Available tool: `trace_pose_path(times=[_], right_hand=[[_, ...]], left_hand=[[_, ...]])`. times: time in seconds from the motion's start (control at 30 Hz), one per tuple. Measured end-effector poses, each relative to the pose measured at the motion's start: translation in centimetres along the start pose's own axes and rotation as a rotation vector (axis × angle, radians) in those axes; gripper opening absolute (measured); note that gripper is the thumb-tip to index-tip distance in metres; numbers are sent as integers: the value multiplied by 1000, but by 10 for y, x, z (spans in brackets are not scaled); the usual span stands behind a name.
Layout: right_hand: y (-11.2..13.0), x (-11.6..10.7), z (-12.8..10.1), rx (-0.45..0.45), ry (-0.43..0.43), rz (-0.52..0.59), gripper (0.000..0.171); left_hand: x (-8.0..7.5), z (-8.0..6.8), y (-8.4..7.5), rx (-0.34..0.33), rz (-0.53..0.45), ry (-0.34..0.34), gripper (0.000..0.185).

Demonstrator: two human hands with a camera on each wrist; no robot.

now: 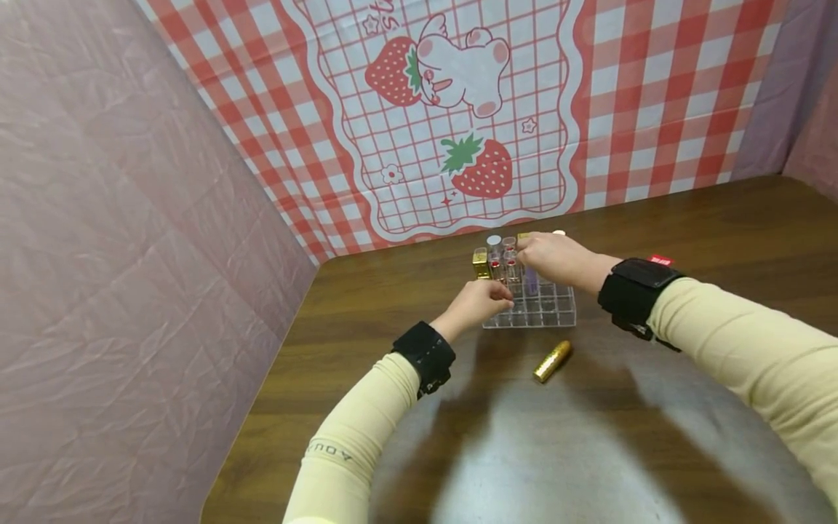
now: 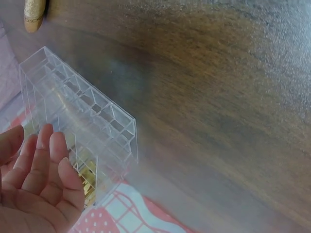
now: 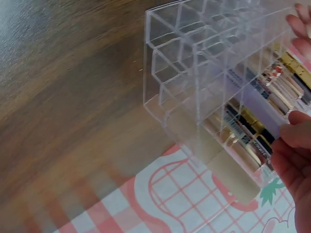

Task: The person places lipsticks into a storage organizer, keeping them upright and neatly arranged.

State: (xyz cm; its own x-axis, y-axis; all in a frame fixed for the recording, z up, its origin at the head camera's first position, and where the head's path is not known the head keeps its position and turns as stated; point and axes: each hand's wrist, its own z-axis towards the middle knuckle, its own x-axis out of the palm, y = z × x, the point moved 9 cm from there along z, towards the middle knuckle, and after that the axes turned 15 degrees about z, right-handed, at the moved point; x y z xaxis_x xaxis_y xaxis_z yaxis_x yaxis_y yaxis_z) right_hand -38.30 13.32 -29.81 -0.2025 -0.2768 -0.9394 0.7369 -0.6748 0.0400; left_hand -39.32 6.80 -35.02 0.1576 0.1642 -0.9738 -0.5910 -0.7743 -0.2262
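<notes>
A clear acrylic organizer (image 1: 543, 309) with stepped compartments stands on the wooden table (image 1: 687, 233). Several lipstick tubes (image 1: 495, 256) stand in its back rows. My right hand (image 1: 546, 256) reaches over the back row, fingers curled down onto a tube there; in the right wrist view its fingertips (image 3: 291, 155) sit beside the tubes (image 3: 252, 124) behind the organizer (image 3: 194, 63). My left hand (image 1: 481, 300) rests against the organizer's left side, and its fingers (image 2: 48, 165) lie relaxed and nearly straight next to the organizer (image 2: 82, 111).
A gold glitter tube (image 1: 553, 360) lies on the table just in front of the organizer, also seen as a gold tube (image 2: 34, 12) in the left wrist view. A strawberry-print checked cloth (image 1: 458, 124) hangs behind, and a pink wall (image 1: 118, 255) closes the left side.
</notes>
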Motion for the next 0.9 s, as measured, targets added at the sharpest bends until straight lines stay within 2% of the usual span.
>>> trace_pose_path(times=[0.1,0.23,0.37,0.53,0.63,0.73,0.9], right_hand=[[2,-3,0,12,7,30,16],[6,-11,-4,11,-9,17,17],[14,-38,-11,-42,-127,27,23],[26,-84,-23,-98,-325,144,24],[36,-95,-34,-130,-365,209,25],[43,-89,-46,-132,-311,257,28],[49,-48,-67,-109,-92,302,29]], left_hand=[[2,0,-2,11,28,13,18],[3,-1,-4,26,50,23,19],[1,-3,-4,31,46,42,20],[0,-6,-4,17,36,46,21],[2,-9,-1,3,32,50,21],[6,-12,4,-14,16,64,20],[9,-15,9,-24,-23,64,19]])
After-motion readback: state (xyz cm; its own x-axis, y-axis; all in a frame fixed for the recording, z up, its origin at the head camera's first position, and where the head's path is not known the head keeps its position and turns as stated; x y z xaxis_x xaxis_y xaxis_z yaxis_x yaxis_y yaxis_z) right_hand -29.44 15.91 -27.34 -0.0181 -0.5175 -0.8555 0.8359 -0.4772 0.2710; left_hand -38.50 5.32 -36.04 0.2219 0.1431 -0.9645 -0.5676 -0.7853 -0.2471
